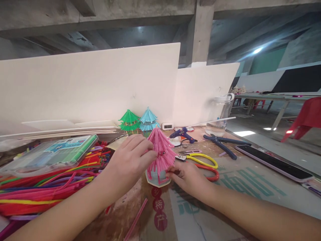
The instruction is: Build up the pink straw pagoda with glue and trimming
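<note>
Judged light and crushable, the pink straw tree (pixel 160 152) is held on the tabletop (pixel 225 197) between the hands, pinched mid-height by the left hand (pixel 130 160) and gripped at its firmer base by the right hand (pixel 188 177).

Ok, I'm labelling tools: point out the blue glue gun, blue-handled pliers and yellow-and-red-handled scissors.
blue glue gun (pixel 181 133), head view, body.
blue-handled pliers (pixel 213 138), head view, near pivot.
yellow-and-red-handled scissors (pixel 200 161), head view, yellow loop.

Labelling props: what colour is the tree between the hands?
Tree is pink, on a pale blue base; head view.
</note>
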Available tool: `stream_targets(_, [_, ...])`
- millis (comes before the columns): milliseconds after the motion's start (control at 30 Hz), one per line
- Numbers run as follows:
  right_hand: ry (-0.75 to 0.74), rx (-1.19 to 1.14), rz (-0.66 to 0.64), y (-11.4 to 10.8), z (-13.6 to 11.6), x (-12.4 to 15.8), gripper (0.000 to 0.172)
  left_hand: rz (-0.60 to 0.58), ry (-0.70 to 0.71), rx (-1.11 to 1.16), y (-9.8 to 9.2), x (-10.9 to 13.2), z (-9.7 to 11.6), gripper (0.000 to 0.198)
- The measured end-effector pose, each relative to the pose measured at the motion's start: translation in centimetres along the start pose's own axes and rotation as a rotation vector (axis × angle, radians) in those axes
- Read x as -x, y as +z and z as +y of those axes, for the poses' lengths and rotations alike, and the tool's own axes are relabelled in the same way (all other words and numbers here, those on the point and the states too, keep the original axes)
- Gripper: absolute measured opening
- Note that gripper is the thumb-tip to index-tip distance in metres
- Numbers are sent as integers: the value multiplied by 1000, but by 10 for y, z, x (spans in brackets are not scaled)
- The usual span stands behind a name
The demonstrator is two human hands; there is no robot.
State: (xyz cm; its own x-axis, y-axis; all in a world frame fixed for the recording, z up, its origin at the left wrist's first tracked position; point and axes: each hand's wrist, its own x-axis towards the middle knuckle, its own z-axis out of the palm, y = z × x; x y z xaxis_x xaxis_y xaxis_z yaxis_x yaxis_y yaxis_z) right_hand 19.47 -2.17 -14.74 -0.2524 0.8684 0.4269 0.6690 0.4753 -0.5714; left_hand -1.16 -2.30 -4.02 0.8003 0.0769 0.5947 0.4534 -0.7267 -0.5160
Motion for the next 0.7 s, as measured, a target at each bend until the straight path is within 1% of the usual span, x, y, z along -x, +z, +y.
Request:
stream_targets(133, [-27, -23, -18, -3, -4, 0, 13, -15, -33, -10, -4, -2, 1, 11])
stream_targets(267, [-88, -44, -47, -7, -8, 0, 21, -94, -106, -16, -7, -3, 1, 13])
stream_targets(400, [-125, -92, -46, -9, -9, 1, 21, -150, -137, -30, -7, -1, -2, 14])
stream_targets(467, [-99, -106, -12, -9, -8, 1, 21, -166, -156, -53, -7, 0, -3, 17])
stream_targets(567, [1, -98, 53, -7, -4, -2, 22, -183, -164, -72, -5, 2, -4, 22])
stream_targets(633, [65, -106, 79, -4, 0, -5, 21, -159, -147, -90, -3, 1, -2, 21])
stream_targets(700, [107, -140, 78, -2, 3, -7, 17, -122, -116, -113, -1, 0, 1, 18])
